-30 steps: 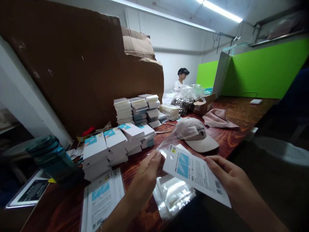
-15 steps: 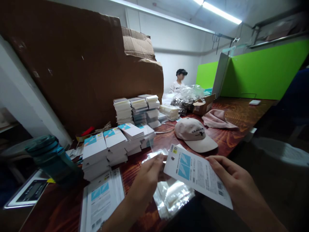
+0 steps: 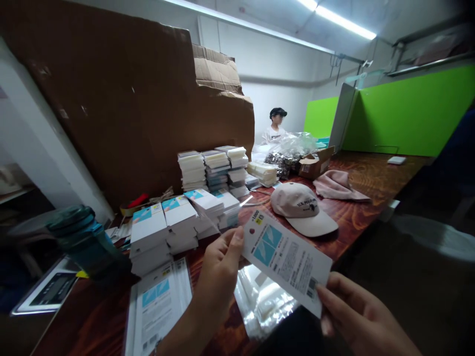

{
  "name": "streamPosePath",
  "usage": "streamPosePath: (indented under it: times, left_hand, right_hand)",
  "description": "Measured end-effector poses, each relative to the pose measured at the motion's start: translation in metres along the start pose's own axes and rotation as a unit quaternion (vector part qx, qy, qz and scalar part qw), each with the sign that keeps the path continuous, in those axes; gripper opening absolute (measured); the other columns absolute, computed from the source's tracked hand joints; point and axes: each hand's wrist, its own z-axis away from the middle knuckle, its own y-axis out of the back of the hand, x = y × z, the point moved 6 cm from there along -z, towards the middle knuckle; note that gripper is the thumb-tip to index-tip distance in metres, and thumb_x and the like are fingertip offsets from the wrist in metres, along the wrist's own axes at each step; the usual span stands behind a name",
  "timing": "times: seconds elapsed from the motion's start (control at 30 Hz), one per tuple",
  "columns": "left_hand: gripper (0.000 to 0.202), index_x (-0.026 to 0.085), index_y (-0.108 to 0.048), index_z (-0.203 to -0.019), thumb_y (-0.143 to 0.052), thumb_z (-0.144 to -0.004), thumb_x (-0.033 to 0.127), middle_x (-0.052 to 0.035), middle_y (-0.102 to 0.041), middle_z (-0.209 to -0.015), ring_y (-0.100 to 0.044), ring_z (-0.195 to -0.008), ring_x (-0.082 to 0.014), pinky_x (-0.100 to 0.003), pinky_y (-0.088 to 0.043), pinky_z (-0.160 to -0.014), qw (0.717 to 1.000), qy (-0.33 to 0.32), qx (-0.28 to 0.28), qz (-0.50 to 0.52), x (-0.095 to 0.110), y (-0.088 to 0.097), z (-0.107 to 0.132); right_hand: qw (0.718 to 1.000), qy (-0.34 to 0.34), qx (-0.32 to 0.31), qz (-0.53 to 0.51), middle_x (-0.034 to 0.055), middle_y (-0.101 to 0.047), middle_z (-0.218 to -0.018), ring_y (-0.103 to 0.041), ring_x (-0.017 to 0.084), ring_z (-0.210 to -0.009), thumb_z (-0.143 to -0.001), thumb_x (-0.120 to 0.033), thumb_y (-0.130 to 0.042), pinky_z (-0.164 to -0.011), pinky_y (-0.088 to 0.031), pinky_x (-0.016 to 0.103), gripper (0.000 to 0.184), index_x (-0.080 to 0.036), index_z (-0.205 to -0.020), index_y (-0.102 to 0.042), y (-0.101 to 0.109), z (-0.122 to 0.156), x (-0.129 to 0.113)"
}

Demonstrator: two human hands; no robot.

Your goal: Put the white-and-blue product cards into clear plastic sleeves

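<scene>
A white printed card [image 3: 287, 262] with a blue picture panel, a barcode and a round hanging hole is stretched between my hands, tilted down to the right. My left hand [image 3: 224, 259] pinches its upper left edge, thumb on top. The lower right corner sits in the closed fingers of my right hand [image 3: 351, 306]. Whether clear film lies around the card, I cannot tell. Beneath it, a pile of clear plastic bags [image 3: 263, 304] rests on the table. Left of my left forearm lies a stack of similar cards in clear sleeves [image 3: 158, 304].
Stacks of white cards [image 3: 150, 237] stand at the left, with more stacked packs [image 3: 191, 170] behind. A cap [image 3: 302, 207] and a pink cloth [image 3: 337, 185] lie beyond my hands. A teal bottle [image 3: 83, 242] stands at the left edge. A person [image 3: 275, 129] is at the back.
My left hand has come up onto the card's upper left edge. My right hand has moved down to its lower right corner, and the card has shifted left.
</scene>
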Motion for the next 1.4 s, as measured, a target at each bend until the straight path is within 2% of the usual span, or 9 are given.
streamPosePath:
  times: [0.27,0.53,0.67,0.8,1.03,1.13,1.2,1.3,1.4]
  left_hand:
    - [0.036,0.012,-0.070,-0.093,-0.054,-0.088,0.044,-0.0077,-0.073,-0.086,-0.066,-0.079,-0.0173,-0.026,-0.052,-0.072,0.992,0.002,-0.075,-0.101,-0.013,-0.020,0.016]
    - [0.041,0.013,-0.071,-0.091,-0.050,-0.088,0.048,-0.0062,-0.070,-0.087,-0.061,-0.083,-0.0192,-0.027,-0.049,-0.077,0.963,-0.010,-0.170,-0.208,-0.027,-0.032,0.024]
    - [0.038,0.017,-0.066,-0.110,-0.055,-0.087,0.045,-0.0063,-0.071,-0.101,-0.063,-0.090,-0.0196,-0.029,-0.049,-0.083,0.991,-0.008,-0.104,-0.080,-0.016,-0.027,0.019]
    - [0.037,0.016,-0.067,-0.104,-0.056,-0.086,0.046,-0.0065,-0.072,-0.096,-0.064,-0.087,-0.0199,-0.028,-0.050,-0.077,0.994,-0.033,-0.029,-0.105,-0.004,-0.017,0.017]
    - [0.038,0.018,-0.067,-0.100,-0.048,-0.089,0.049,-0.0041,-0.072,-0.096,-0.061,-0.088,-0.0194,-0.026,-0.047,-0.076,0.973,-0.072,-0.059,-0.213,-0.007,-0.015,0.015]
    - [0.042,0.017,-0.065,-0.106,-0.047,-0.089,0.051,-0.0063,-0.070,-0.103,-0.060,-0.095,-0.0210,-0.028,-0.047,-0.083,0.973,-0.058,-0.083,-0.207,-0.012,-0.017,0.015]
    - [0.041,0.017,-0.065,-0.106,-0.047,-0.089,0.050,-0.0070,-0.069,-0.104,-0.060,-0.096,-0.0214,-0.028,-0.046,-0.084,0.973,-0.067,-0.090,-0.204,-0.014,-0.019,0.016]
    - [0.041,0.015,-0.064,-0.093,-0.046,-0.089,0.052,-0.0057,-0.069,-0.090,-0.060,-0.084,-0.0194,-0.026,-0.046,-0.073,0.969,-0.084,-0.100,-0.208,-0.019,-0.020,0.014]
    - [0.046,0.015,-0.063,-0.086,-0.039,-0.090,0.055,-0.0043,-0.067,-0.079,-0.058,-0.072,-0.0168,-0.024,-0.042,-0.063,0.950,-0.090,-0.108,-0.280,-0.028,-0.013,0.006]
  right_hand:
    - [0.997,-0.013,0.014,-0.074,-0.0016,-0.062,-0.061,-0.059,0.009,-0.055,-0.079,-0.044,-0.070,-0.053,-0.045,0.017,0.028,-0.017,-0.076,-0.066,-0.021,0.002,-0.006]
    - [0.991,-0.033,0.038,-0.125,0.0012,-0.068,-0.068,-0.066,0.013,-0.060,-0.067,-0.043,-0.080,-0.058,-0.053,0.021,0.030,-0.017,-0.079,-0.071,-0.035,0.002,-0.018]
    - [0.992,-0.034,0.031,-0.114,0.0010,-0.068,-0.068,-0.067,0.013,-0.063,-0.069,-0.041,-0.079,-0.059,-0.053,0.020,0.026,-0.017,-0.076,-0.072,-0.038,0.002,-0.018]
    - [0.991,-0.058,0.000,-0.118,0.0055,-0.074,-0.082,-0.070,0.018,-0.071,-0.069,-0.046,-0.078,-0.065,-0.055,0.025,0.034,-0.018,-0.088,-0.074,-0.043,0.000,-0.013]
    - [0.987,-0.074,-0.021,-0.141,0.0071,-0.074,-0.086,-0.070,0.024,-0.086,-0.066,-0.048,-0.080,-0.084,-0.052,0.037,0.037,-0.018,-0.087,-0.071,-0.051,-0.004,-0.013]
    - [0.995,-0.043,-0.027,-0.089,0.0088,-0.072,-0.095,-0.068,0.025,-0.092,-0.073,-0.047,-0.074,-0.086,-0.051,0.038,0.037,-0.017,-0.094,-0.068,-0.042,-0.010,-0.018]
    - [0.999,0.015,0.040,-0.014,0.0091,-0.070,-0.102,-0.065,0.026,-0.097,-0.073,-0.048,-0.073,-0.082,-0.052,0.036,0.043,-0.018,-0.103,-0.063,-0.023,-0.016,-0.026]
    - [0.972,0.108,0.161,0.133,0.0061,-0.070,-0.098,-0.065,0.025,-0.092,-0.070,-0.050,-0.074,-0.076,-0.052,0.032,0.049,-0.021,-0.109,-0.061,0.004,-0.019,-0.043]
    - [0.961,0.125,0.100,0.227,0.0044,-0.071,-0.087,-0.066,0.023,-0.080,-0.078,-0.050,-0.066,-0.071,-0.052,0.031,0.034,-0.021,-0.094,-0.067,0.004,-0.021,-0.052]
